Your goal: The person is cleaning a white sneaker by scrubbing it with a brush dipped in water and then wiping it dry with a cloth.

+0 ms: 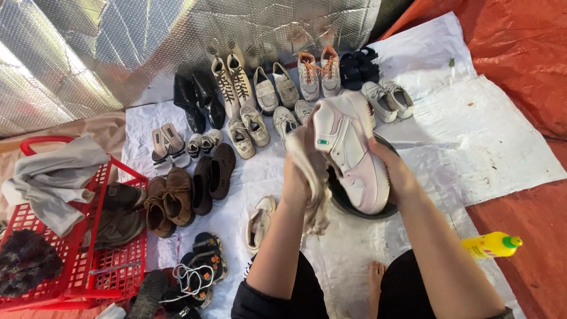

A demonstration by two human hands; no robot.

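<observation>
We look down on both bare forearms over a white sheet [472, 136] spread on an orange tarp [520, 59].

Right hand [394, 171]: grasping a white sneaker [348, 153] from its far side, fingers mostly hidden behind the shoe. The sneaker is held up, tilted, sole away from us, its lower end over a dark round basin [354, 208] that sits on the sheet just beneath the hands.

Left hand [295, 180]: clenched around a cream cloth [313, 177]. The cloth is bunched against the sneaker's side and hangs down past the wrist.

Around the hands we note:
- Rows of paired shoes on the sheet beyond the basin: black boots [198, 100], tall laced boots [231, 82], pale sneakers with orange laces [319, 71], black sandals [359, 66], grey sneakers [387, 97].
- Brown shoes [170, 198] left of the arms; a single cream shoe [260, 221] just beside the left forearm.
- A red plastic basket [88, 260] at far left, a grey garment [53, 177] draped over its rim.
- A yellow bottle with green cap [491, 243] lying on the tarp edge, to the right of the right forearm.
- A bare foot [375, 282] on the sheet between the knees.
- Silver foil sheeting [118, 41] as backdrop.
</observation>
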